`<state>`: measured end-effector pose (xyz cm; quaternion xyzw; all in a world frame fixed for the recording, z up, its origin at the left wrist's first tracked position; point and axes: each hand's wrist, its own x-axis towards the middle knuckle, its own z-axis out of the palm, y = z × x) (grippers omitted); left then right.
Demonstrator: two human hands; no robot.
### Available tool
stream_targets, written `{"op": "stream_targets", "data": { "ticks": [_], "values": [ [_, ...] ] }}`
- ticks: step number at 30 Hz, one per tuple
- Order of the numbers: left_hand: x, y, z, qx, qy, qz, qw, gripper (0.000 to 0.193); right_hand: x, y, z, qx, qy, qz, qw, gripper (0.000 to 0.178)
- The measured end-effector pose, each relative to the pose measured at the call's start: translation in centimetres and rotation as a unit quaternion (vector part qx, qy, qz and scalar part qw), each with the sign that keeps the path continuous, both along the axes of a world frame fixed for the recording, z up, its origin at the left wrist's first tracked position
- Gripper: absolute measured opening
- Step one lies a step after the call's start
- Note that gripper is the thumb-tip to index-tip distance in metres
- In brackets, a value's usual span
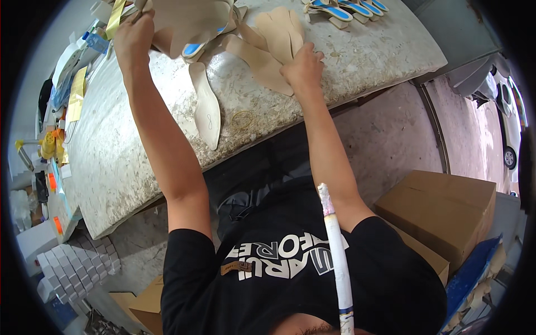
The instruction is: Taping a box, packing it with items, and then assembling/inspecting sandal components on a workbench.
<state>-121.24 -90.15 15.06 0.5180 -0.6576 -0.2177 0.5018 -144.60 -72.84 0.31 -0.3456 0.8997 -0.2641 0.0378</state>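
At the frame's upper left, the left hand [135, 40] has its grip closed on a beige piece [143, 5]; at upper centre, the right hand [305, 68] touches fanned beige insoles [279, 32], grip unclear. A paler insole [206, 109] lies lower left on the worktop [363, 61].

Head view: left one of two side-by-side fisheyes worn on the head
Facing: down and forward
Black shirt [268, 301]: nearest, just below the lens
Left hand [135, 38] and right hand [304, 70]: farther, over the worktable [368, 67]
Sweep: wide, out to a white car [509, 131] at far right
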Motion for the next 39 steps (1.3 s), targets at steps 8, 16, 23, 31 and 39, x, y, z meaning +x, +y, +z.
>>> {"op": "stream_targets", "data": {
  "ticks": [8, 16, 23, 31, 39],
  "values": [
    [-2.6, 1.6, 3.6, 0.058, 0.129, -0.025, 0.990, 0.028, -5.0, 2.8, 0.4, -0.080, -0.248, 0.049, 0.964, 0.049],
    [-0.9, -2.6, 2.1, -0.102, 0.083, -0.042, 0.990, 0.039, -2.6, 2.2, 1.8, -0.064, -0.087, 0.025, 0.994, 0.074],
    [1.5, -1.3, 2.3, 0.022, 0.180, 0.020, 0.983, 0.054, -1.1, 2.3, 2.3, -0.031, -0.132, 0.001, 0.991, 0.086],
    [1.8, -0.5, -0.3, 0.099, 0.260, -0.042, 0.960, 0.044, -2.3, 1.2, 1.9, 0.040, -0.165, 0.012, 0.985, 0.073],
    [4.4, -2.2, -1.0, 0.073, 0.290, -0.090, 0.950, 0.049, -8.4, 0.2, -2.9, -0.142, -0.278, 0.102, 0.944, 0.061]
  ]
}}
